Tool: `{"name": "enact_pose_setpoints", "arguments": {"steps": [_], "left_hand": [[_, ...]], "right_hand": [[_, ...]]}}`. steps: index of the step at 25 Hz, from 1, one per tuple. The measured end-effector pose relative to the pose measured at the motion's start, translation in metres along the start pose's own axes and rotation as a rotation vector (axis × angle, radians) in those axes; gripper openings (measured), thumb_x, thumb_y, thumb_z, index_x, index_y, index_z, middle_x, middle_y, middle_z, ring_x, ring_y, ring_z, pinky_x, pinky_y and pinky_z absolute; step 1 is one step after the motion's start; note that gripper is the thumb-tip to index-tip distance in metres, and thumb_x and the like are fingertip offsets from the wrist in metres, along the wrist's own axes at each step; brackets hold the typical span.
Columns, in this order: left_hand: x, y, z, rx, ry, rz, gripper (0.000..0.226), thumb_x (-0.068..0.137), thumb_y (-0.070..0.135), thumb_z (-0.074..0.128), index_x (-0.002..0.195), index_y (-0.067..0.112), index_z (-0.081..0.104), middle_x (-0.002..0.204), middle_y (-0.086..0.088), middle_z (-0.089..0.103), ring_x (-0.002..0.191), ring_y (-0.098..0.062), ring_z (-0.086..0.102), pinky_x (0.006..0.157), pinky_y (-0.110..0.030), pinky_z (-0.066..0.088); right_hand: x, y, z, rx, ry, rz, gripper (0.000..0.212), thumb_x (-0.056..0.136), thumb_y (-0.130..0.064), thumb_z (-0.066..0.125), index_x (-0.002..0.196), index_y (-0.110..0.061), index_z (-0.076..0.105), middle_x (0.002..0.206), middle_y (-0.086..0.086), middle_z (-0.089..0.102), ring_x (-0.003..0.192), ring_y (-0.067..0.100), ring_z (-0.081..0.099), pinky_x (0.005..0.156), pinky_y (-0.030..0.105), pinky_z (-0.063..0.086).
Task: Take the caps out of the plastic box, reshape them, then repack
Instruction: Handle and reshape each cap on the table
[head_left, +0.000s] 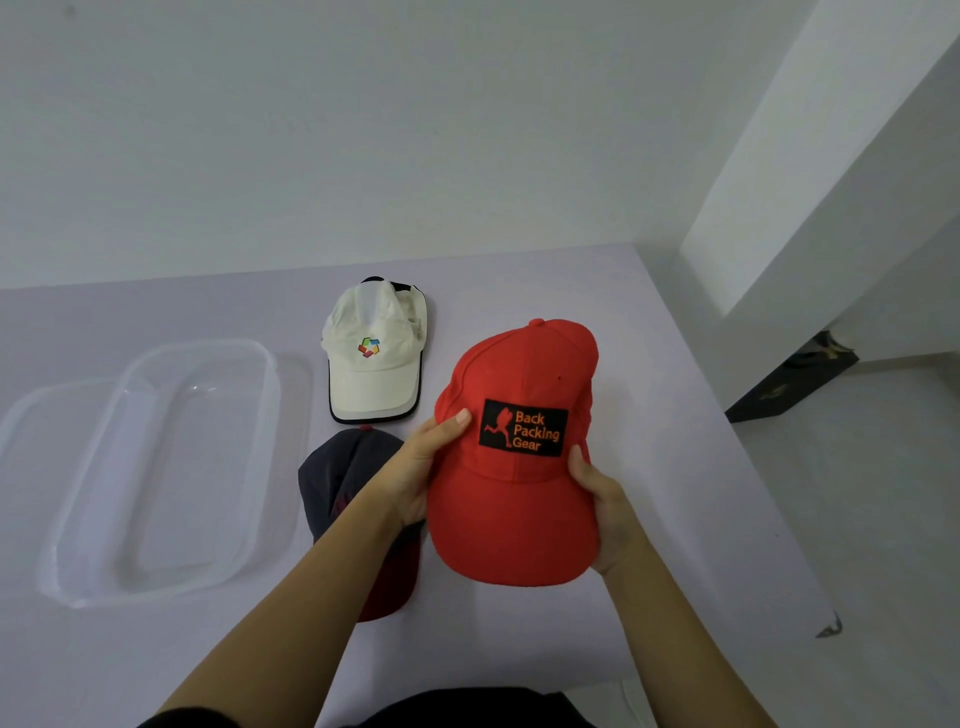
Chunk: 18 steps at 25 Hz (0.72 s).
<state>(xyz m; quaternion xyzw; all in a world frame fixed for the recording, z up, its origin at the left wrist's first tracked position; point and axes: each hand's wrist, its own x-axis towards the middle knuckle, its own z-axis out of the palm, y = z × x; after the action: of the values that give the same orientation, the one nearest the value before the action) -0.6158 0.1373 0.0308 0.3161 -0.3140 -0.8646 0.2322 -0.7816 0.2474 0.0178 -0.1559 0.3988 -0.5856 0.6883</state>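
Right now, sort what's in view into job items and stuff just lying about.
Job items:
red cap, held by the left hand and right hand
white cap
dark cap
clear plastic box
lid, apparently under the box

Lying about:
dark object on the floor

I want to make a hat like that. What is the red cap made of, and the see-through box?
The red cap looks like matte woven cloth, probably cotton: seams show and nothing shines. Its black patch seems stitched on. The box looks like clear, glossy hard plastic: the table shows through it and its rim catches light.
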Motion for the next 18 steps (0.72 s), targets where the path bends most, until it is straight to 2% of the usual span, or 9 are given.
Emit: {"name": "enact_pose_setpoints", "arguments": {"steps": [4, 7, 9, 11, 13, 14, 16, 18], "left_hand": [[0.005, -0.011, -0.003, 0.234, 0.207, 0.074, 0.044, 0.086, 0.033, 0.063, 0.126, 0.015, 0.056, 0.114, -0.009, 0.07, 0.103, -0.02, 0.068, 0.089, -0.035, 0.055], [0.014, -0.021, -0.013, 0.262, 0.32, 0.108, 0.04, 0.088, 0.039, 0.06, 0.117, 0.012, 0.063, 0.113, -0.012, 0.07, 0.109, -0.026, 0.065, 0.098, -0.041, 0.049], [0.022, -0.026, -0.017, 0.287, 0.384, 0.077, 0.038, 0.088, 0.039, 0.06, 0.106, 0.007, 0.067, 0.108, -0.015, 0.071, 0.105, -0.029, 0.064, 0.095, -0.041, 0.049], [0.031, -0.031, -0.017, 0.506, 0.466, 0.039, 0.035, 0.089, 0.038, 0.056, 0.098, 0.005, 0.063, 0.094, -0.011, 0.068, 0.092, -0.026, 0.06, 0.082, -0.037, 0.049], [0.037, -0.038, -0.015, 0.774, 0.551, -0.012, 0.02, 0.095, 0.025, 0.048, 0.102, 0.008, 0.055, 0.085, -0.001, 0.058, 0.085, -0.019, 0.053, 0.067, -0.027, 0.044], [0.041, -0.041, -0.015, 0.875, 0.573, -0.042, 0.019, 0.096, 0.019, 0.045, 0.109, 0.008, 0.052, 0.087, 0.0, 0.056, 0.083, -0.017, 0.052, 0.065, -0.026, 0.043], [0.045, -0.047, -0.02, 0.983, 0.562, -0.09, 0.026, 0.097, 0.014, 0.042, 0.12, 0.004, 0.049, 0.1, -0.009, 0.059, 0.085, -0.019, 0.053, 0.071, -0.028, 0.043], [0.046, -0.051, -0.024, 1.144, 0.528, -0.099, 0.031, 0.097, 0.012, 0.041, 0.125, 0.003, 0.05, 0.115, -0.016, 0.06, 0.093, -0.024, 0.056, 0.077, -0.029, 0.041]], "right_hand": [[0.008, -0.002, -0.013, -0.148, 0.096, 0.02, 0.085, 0.055, -0.05, 0.084, 0.127, -0.014, 0.056, 0.127, 0.016, 0.06, 0.116, 0.033, 0.058, 0.101, 0.052, 0.043], [0.017, 0.011, -0.03, -0.122, 0.125, 0.037, 0.073, 0.069, -0.052, 0.073, 0.129, -0.015, 0.054, 0.13, 0.016, 0.058, 0.119, 0.035, 0.056, 0.103, 0.055, 0.039], [0.018, 0.023, -0.043, -0.112, 0.157, 0.037, 0.061, 0.081, -0.054, 0.06, 0.13, -0.018, 0.053, 0.13, 0.014, 0.058, 0.12, 0.034, 0.055, 0.103, 0.056, 0.04], [0.018, 0.035, -0.054, -0.173, 0.25, 0.05, 0.054, 0.085, -0.053, 0.054, 0.128, -0.021, 0.055, 0.126, 0.011, 0.062, 0.115, 0.029, 0.059, 0.101, 0.053, 0.043], [0.018, 0.043, -0.061, -0.342, 0.411, 0.067, 0.051, 0.083, -0.052, 0.056, 0.122, -0.019, 0.057, 0.12, 0.009, 0.065, 0.107, 0.023, 0.064, 0.096, 0.044, 0.048], [0.018, 0.045, -0.064, -0.472, 0.486, 0.081, 0.049, 0.083, -0.051, 0.057, 0.119, -0.017, 0.057, 0.119, 0.008, 0.065, 0.105, 0.021, 0.064, 0.094, 0.04, 0.049], [0.018, 0.049, -0.071, -0.791, 0.531, 0.151, 0.046, 0.085, -0.053, 0.054, 0.112, -0.016, 0.058, 0.116, 0.007, 0.065, 0.101, 0.019, 0.062, 0.09, 0.036, 0.05], [0.015, 0.048, -0.078, -1.169, 0.515, 0.254, 0.048, 0.082, -0.064, 0.047, 0.096, -0.021, 0.063, 0.103, 0.004, 0.066, 0.095, 0.021, 0.062, 0.083, 0.035, 0.049]]}}
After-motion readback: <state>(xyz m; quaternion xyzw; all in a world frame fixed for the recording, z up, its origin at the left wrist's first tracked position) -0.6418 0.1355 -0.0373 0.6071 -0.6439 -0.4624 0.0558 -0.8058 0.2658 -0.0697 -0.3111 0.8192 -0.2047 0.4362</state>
